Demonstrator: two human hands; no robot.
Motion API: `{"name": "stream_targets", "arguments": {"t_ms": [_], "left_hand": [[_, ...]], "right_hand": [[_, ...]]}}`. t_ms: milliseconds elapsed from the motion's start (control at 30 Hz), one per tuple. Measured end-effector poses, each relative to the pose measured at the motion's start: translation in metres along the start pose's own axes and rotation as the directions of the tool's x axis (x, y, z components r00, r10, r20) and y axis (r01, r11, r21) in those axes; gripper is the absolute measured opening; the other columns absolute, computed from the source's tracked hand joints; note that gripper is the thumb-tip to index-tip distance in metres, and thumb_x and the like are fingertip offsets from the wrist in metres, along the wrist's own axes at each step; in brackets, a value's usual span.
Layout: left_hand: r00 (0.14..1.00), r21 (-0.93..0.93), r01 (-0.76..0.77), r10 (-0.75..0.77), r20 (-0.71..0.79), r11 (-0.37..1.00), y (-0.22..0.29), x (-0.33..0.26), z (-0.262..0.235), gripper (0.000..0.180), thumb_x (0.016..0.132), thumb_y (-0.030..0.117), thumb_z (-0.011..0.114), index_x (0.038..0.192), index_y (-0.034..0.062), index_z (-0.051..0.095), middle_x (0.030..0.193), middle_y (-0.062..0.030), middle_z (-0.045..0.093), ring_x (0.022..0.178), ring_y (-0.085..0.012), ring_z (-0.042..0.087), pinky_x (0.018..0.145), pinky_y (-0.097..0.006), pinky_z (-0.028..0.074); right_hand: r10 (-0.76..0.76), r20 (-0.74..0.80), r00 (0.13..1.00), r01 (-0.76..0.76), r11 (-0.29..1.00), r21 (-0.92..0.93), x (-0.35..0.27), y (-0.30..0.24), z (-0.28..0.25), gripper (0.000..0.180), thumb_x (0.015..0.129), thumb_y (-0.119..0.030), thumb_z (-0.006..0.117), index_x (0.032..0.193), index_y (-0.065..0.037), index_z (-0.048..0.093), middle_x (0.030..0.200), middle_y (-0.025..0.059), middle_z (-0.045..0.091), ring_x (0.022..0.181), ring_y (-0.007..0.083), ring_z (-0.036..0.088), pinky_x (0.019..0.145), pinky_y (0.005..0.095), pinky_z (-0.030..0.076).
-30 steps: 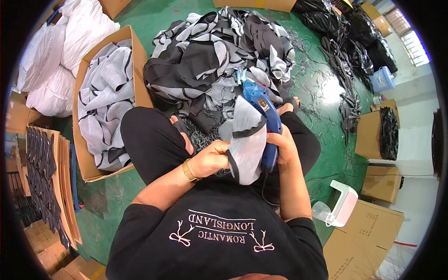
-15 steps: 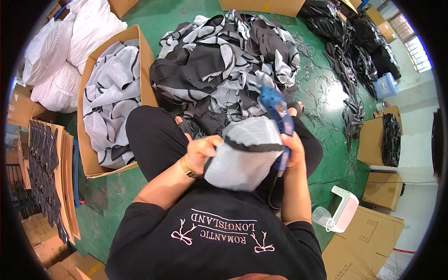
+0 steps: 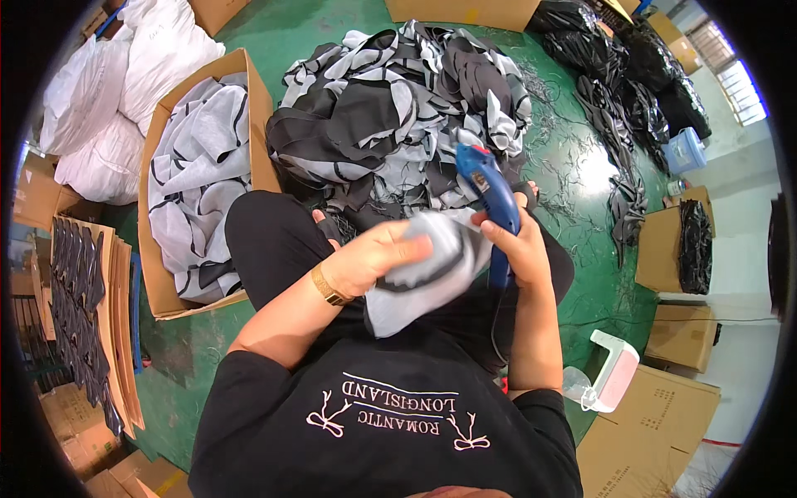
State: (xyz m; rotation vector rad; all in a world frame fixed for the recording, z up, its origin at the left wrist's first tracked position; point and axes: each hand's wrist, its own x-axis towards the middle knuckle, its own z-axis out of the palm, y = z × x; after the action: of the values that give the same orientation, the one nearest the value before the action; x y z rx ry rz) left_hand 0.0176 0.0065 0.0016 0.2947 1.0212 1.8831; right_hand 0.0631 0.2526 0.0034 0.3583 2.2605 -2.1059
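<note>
My left hand (image 3: pixel 370 259) is closed on a grey fabric piece with a black band (image 3: pixel 415 292), held over my lap and smeared by motion. In my right hand (image 3: pixel 525 251) is a blue corded handheld electric trimmer (image 3: pixel 491 184), its head pointing up and away from me. The right fingers wrap round its body, close to the fabric's right edge; whether they touch the cloth I cannot tell. Beyond my feet lies a big heap of grey and black fabric pieces (image 3: pixel 365 116).
An open cardboard box (image 3: pixel 263 133) with similar grey pieces (image 3: pixel 203 141) stands at my left. White sacks (image 3: pixel 91 91) are behind it. Black bags (image 3: pixel 656 66) line the far right. A white and pink device (image 3: pixel 614 373) stands at right. Thread scraps litter the green floor.
The fabric piece has dropped and folded over, its near corner now hanging down. My left hand has moved right across it. The trimmer has drawn a little away and now shows unblurred.
</note>
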Motion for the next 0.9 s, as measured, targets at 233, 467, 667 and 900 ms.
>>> {"name": "stream_targets", "arguments": {"t_ms": [233, 467, 667, 900], "left_hand": [[0.949, -0.187, -0.255, 0.208, -0.239, 0.949, -0.017, 0.008, -0.011, 0.029, 0.091, 0.014, 0.061, 0.116, 0.0023, 0.056, 0.108, -0.0079, 0.064, 0.096, -0.0167, 0.064, 0.082, -0.032, 0.054], [0.947, -0.112, -0.201, 0.164, -0.277, 0.973, -0.031, 0.014, -0.006, 0.028, 0.089, 0.013, 0.063, 0.115, 0.0024, 0.058, 0.107, -0.0078, 0.064, 0.097, -0.0167, 0.063, 0.082, -0.031, 0.051], [0.904, 0.09, -0.163, 0.186, -0.384, 0.982, -0.02, 0.014, -0.007, 0.027, 0.089, 0.013, 0.065, 0.112, 0.0016, 0.058, 0.103, -0.0062, 0.064, 0.092, -0.0151, 0.062, 0.077, -0.031, 0.053], [0.797, -0.086, -0.359, 0.257, -0.546, 0.929, -0.016, 0.022, -0.02, 0.03, 0.088, 0.011, 0.065, 0.113, -0.0021, 0.056, 0.106, -0.008, 0.061, 0.092, -0.0178, 0.062, 0.075, -0.034, 0.058]], "right_hand": [[0.017, 0.072, 0.997, -0.023, 0.997, 0.08, -0.011, 0.006, 0.008, 0.051, 0.074, -0.024, 0.075, 0.113, 0.003, 0.055, 0.098, 0.0127, 0.067, 0.087, 0.0179, 0.062, 0.084, 0.0306, 0.046], [0.058, 0.091, 0.994, -0.035, 0.971, -0.238, -0.015, 0.007, 0.043, 0.052, 0.064, -0.008, 0.081, 0.109, 0.002, 0.057, 0.085, 0.0027, 0.06, 0.076, 0.0086, 0.056, 0.07, 0.0239, 0.047], [0.005, 0.032, 0.999, 0.0, 0.988, -0.151, -0.018, 0.017, 0.031, 0.045, 0.07, -0.017, 0.076, 0.108, 0.002, 0.058, 0.085, 0.0033, 0.061, 0.075, 0.01, 0.055, 0.069, 0.0252, 0.045], [0.159, 0.126, 0.979, -0.167, 0.985, 0.053, -0.059, 0.018, -0.001, 0.041, 0.069, -0.016, 0.073, 0.104, 0.002, 0.059, 0.083, 0.0023, 0.059, 0.071, 0.0091, 0.054, 0.067, 0.0234, 0.043]]}}
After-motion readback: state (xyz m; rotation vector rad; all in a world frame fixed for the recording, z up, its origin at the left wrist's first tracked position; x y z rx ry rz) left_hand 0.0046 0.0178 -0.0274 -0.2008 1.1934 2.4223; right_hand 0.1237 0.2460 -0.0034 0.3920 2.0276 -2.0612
